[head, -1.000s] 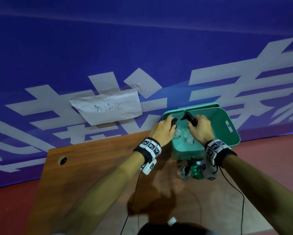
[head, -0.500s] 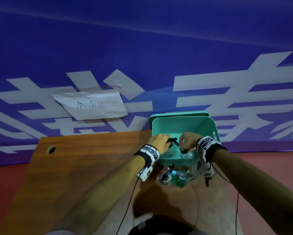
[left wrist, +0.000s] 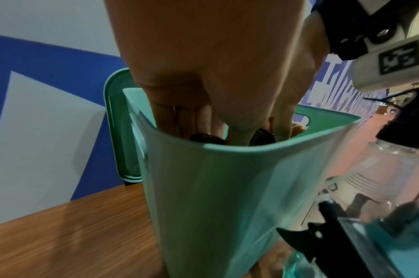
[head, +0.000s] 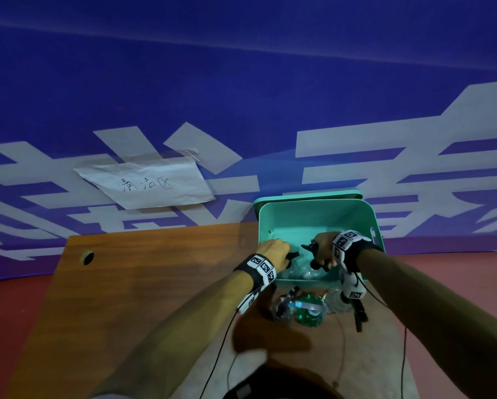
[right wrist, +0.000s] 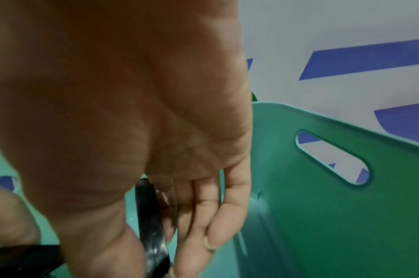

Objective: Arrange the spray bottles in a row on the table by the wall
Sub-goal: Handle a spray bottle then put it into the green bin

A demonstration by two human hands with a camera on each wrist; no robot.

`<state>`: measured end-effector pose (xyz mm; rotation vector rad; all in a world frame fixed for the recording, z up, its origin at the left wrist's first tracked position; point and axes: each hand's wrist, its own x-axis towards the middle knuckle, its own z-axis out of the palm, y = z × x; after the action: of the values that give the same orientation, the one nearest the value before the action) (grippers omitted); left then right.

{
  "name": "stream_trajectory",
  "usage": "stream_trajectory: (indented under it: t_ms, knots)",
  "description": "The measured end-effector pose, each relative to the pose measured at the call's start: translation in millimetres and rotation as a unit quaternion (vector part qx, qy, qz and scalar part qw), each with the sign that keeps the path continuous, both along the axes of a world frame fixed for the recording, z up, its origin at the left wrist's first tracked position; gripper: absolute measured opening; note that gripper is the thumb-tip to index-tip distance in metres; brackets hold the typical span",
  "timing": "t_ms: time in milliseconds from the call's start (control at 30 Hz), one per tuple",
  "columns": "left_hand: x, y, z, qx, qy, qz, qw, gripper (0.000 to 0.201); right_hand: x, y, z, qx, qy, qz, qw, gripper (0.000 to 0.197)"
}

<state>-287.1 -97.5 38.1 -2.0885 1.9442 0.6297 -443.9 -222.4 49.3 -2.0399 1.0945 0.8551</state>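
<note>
Both hands reach into a teal bin at the table's right end by the wall. My left hand grips the black head of a clear spray bottle near the bin's front wall; the left wrist view shows its fingers curled over a black cap. My right hand holds a second black spray head, pinched between thumb and fingers in the right wrist view as the black trigger. The bottles' clear bodies lie low in the bin, partly hidden.
Several spray bottles stand in front of the bin: a clear one, a green one and another clear one. The wooden table stretches left along the blue wall. A paper sign hangs there. The bin lid leans behind.
Both hands have sunk lower into the bin while keeping hold of the black spray heads. The head view has shifted; the bottles in front of the bin have not moved.
</note>
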Motion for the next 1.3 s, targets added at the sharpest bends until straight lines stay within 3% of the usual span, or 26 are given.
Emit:
stream_trajectory:
  t_ms: [167,367,500,967,1133,1300]
  knots:
    - [-2.6,-0.2,-7.0,0.013,-0.003,-0.011,1.0,0.021,-1.1,-14.0,-47.7,0.011,0.002,0.002,1.0,0.03]
    - [-7.7,-2.0,-11.7,0.02,-0.015,-0.019,1.0,0.024,2.2,0.2,-7.6,0.044,-0.025,0.013,0.999,0.045]
    - [-9.2,-2.2,-12.1,0.029,-0.035,-0.031,0.999,0.032,1.3,2.3,-3.7,0.095,-0.015,0.005,0.995,0.044]
    - [-8.4,8.3,-4.2,0.014,-0.033,-0.016,0.999,0.028,3.2,4.3,3.2,0.098,-0.025,-0.047,0.994,0.044]
    - [-6.6,23.9,6.0,-0.054,-0.015,-0.01,0.998,0.037,-1.6,7.2,13.7,0.045,-0.047,-0.05,0.997,0.038]
    - [-5.8,46.8,19.5,-0.16,-0.002,-0.012,0.987,0.047,-0.1,18.9,39.1,-0.064,-0.09,-0.054,0.992,0.036]
